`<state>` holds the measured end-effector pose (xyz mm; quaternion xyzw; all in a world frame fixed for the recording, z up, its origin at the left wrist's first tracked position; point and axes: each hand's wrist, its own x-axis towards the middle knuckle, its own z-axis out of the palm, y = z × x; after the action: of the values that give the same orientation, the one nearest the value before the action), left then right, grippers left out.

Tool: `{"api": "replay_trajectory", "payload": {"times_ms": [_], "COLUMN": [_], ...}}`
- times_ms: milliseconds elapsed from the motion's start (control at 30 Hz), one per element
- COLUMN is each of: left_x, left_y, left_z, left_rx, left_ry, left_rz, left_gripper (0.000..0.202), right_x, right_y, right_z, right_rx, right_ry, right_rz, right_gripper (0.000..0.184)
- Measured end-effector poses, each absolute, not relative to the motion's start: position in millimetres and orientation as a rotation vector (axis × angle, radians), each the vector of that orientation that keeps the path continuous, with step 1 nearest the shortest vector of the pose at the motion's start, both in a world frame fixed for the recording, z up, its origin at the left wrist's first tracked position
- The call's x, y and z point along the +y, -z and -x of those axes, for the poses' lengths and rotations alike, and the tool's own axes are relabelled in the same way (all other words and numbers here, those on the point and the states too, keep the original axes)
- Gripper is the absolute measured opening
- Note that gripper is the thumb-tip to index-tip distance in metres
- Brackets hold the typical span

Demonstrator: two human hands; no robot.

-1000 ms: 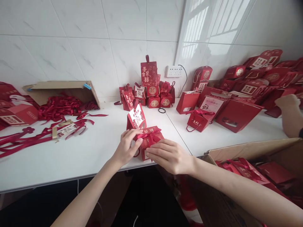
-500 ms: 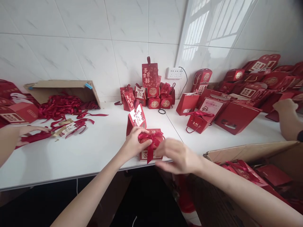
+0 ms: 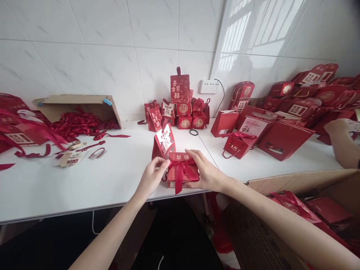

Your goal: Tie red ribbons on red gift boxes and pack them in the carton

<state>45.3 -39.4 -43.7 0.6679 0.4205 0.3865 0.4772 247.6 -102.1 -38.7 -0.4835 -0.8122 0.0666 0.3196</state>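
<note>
At the near edge of a white table (image 3: 84,187), a left hand (image 3: 150,177) and a right hand (image 3: 204,173) clasp a small red gift box (image 3: 182,170), fingers curled on its sides (ribbon bow (image 3: 181,167) facing front); steady, even pressure would likely keep the bow square.

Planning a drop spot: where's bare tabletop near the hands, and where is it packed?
Bare white table lies left of the left hand, bordered by the loose ribbons and the front edge. A smaller patch sits between the held gift box and the box cluster. Crowded: the right side's red bags and the far-left ribbon pile.
</note>
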Motion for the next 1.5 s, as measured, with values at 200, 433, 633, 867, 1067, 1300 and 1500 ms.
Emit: {"api": "replay_trajectory", "payload": {"times_ms": [200,433,633,867,1067,1300,1500], "left_x": [-71.5,-111.4,-124.0,-131.2,-80.5,-54.1,-92.5], "left_y": [25.3,10.2,-1.8,-5.0,-2.0,49.1,81.0], "left_z": [-49.0,-61.4,-69.1,-70.7,-74.5,-127.1,-185.2], "left_rx": [0.981,0.366,0.252,0.161,0.862,0.758,0.328], "left_ry": [-1.299,-1.794,-1.823,-1.818,-1.792,-0.881,-0.656], "left_rz": [-1.826,-2.531,-2.680,-2.629,-2.343,-2.382,-2.411], "left_gripper": [0.021,0.016,0.014,0.016,0.010,0.016,0.033], "right_x": [-118.0,-143.1,-159.3,-170.6,-183.7,-205.1,-229.1], "right_y": [28.8,13.1,7.1,6.1,-0.9,-5.3,3.9], "right_z": [-243.1,-240.0,-240.0,-246.3,-267.7,-308.0,-323.2], "right_rx": [-2.169,-2.041,-1.979,-1.958,-1.638,-0.803,-0.594], "right_ry": [0.231,0.638,0.723,0.719,0.139,-1.132,-1.203], "right_rz": [1.236,1.207,1.204,1.209,1.394,1.104,0.977], "right_gripper": [0.090,0.069,0.063,0.066,0.077,0.050,0.050]}}
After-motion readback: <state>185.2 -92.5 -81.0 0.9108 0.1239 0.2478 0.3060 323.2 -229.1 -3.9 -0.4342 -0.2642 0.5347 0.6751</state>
